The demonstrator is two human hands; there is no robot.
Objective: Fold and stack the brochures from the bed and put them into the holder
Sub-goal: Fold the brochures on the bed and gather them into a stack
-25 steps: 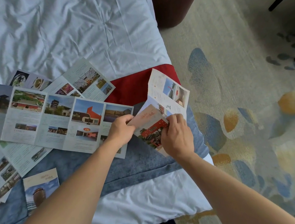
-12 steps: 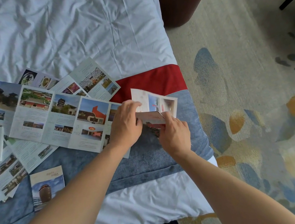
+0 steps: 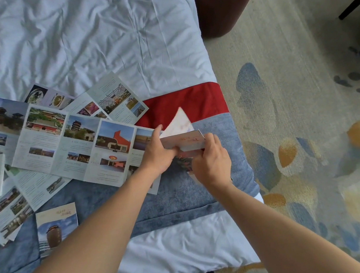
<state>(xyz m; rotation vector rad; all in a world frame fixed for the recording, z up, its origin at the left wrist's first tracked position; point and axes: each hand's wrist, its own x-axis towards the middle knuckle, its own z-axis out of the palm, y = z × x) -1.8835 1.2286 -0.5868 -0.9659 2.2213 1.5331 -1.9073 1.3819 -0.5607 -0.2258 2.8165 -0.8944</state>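
I hold a partly folded brochure (image 3: 184,140) over the blue bed runner, near the bed's right edge. My left hand (image 3: 157,154) grips its left side and my right hand (image 3: 210,162) pinches its lower right side. One blurred panel sticks up behind the fold. A long unfolded brochure (image 3: 70,140) with building photos lies flat to the left. More open brochures (image 3: 113,99) spread over the bed's left side. A folded brochure (image 3: 57,226) with a brown tower on its cover lies near the bed's front edge. No holder is in view.
The white bed sheet (image 3: 94,40) is rumpled behind the brochures. A red and blue runner (image 3: 192,99) crosses the bed. A dark brown round stool (image 3: 224,4) stands on the patterned carpet (image 3: 310,131) at the bed's right. Dark chair legs (image 3: 355,3) show at the far right.
The brochure's upright panels have been folded down into a narrower packet. My left hand slid from the open sheet onto the packet's left side, while my right hand kept its grip.
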